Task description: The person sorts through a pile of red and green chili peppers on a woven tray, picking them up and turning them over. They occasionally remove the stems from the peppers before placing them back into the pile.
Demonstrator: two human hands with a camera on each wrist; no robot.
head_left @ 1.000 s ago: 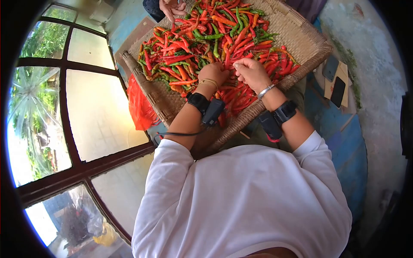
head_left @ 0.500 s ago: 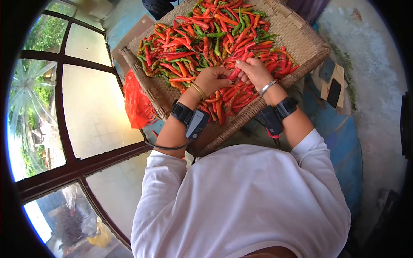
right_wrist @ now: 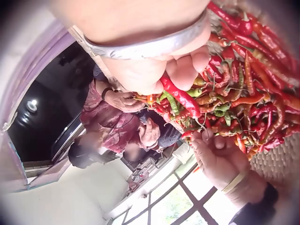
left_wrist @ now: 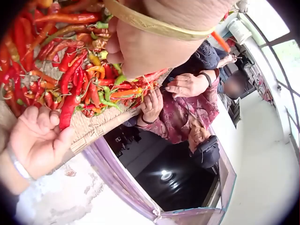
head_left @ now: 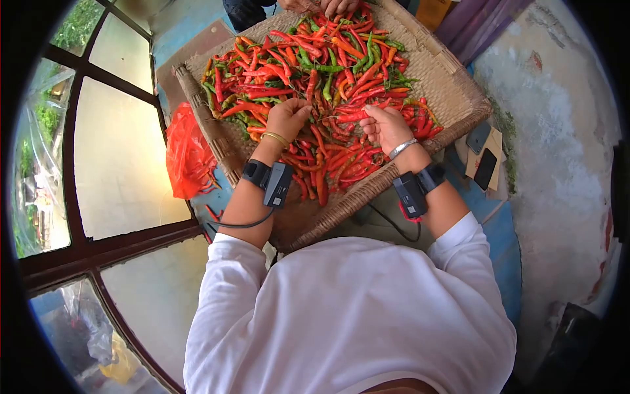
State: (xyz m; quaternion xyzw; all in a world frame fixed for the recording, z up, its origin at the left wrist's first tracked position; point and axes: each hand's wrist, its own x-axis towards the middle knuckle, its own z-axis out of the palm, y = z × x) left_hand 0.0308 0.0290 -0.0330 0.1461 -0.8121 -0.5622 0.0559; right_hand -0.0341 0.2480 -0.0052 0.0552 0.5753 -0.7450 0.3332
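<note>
My right hand [head_left: 388, 130] pinches a red chili [right_wrist: 180, 97] between thumb and curled fingers, above the pile. The chili's tip points out from the hand in the right wrist view. To the left, apart from it, my left hand [head_left: 287, 123] hovers over the chilies with curled fingers, thumb close to the forefinger. A thin stem shows by the fingertips of the left hand [right_wrist: 220, 157]; whether they grip it I cannot tell. Red, orange and green chilies [head_left: 321, 65] lie heaped in a woven tray [head_left: 453, 88].
Across the tray, another person's hands [head_left: 338, 6] are at the pile's far edge. A red plastic bag [head_left: 187, 154] lies left of the tray, beside the windows. Two phones [head_left: 485, 169] rest on paper at the right. A wall stands farther right.
My hands were close together at a chili; the left has drawn away leftward, while the right keeps a red chili. The other person's hands have come back into view at the top.
</note>
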